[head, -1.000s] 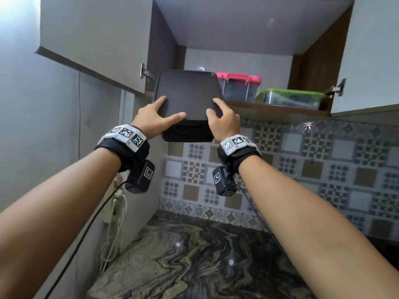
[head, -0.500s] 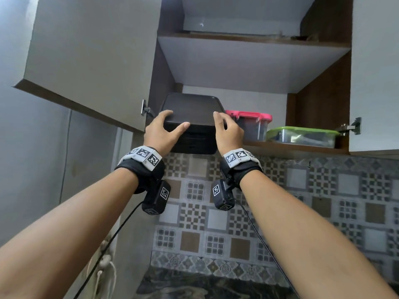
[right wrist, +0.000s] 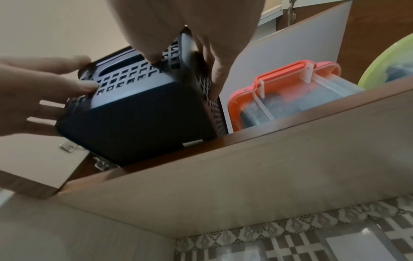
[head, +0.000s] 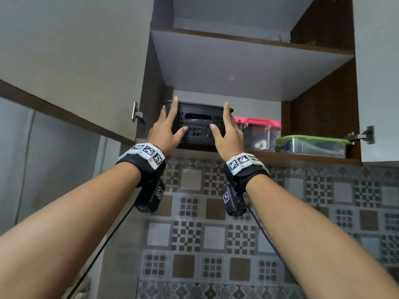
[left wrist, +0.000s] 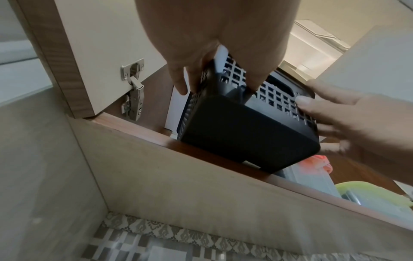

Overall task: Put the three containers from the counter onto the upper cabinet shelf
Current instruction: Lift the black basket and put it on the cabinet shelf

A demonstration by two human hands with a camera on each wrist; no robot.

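Observation:
A black perforated basket (head: 198,126) sits at the left end of the lower cabinet shelf (head: 302,157), its front overhanging the edge. My left hand (head: 171,123) lies flat along its left side with the thumb on the front face. My right hand (head: 222,119) mirrors it on the right side, fingers straight. In the left wrist view the basket (left wrist: 250,134) shows its solid base; in the right wrist view the basket (right wrist: 143,123) stands close beside the pink-lidded clear container (right wrist: 286,91). A green-lidded container (head: 311,145) stands further right.
Both cabinet doors hang open: the left door (head: 75,61) with its hinge (head: 136,114), and the right door (head: 377,83). Another shelf board (head: 237,61) runs above the basket. Patterned wall tiles (head: 216,234) lie below.
The basket has gone from tilted in front of the shelf to level on it, further in. My fingers have straightened along its sides. The camera has tilted upward.

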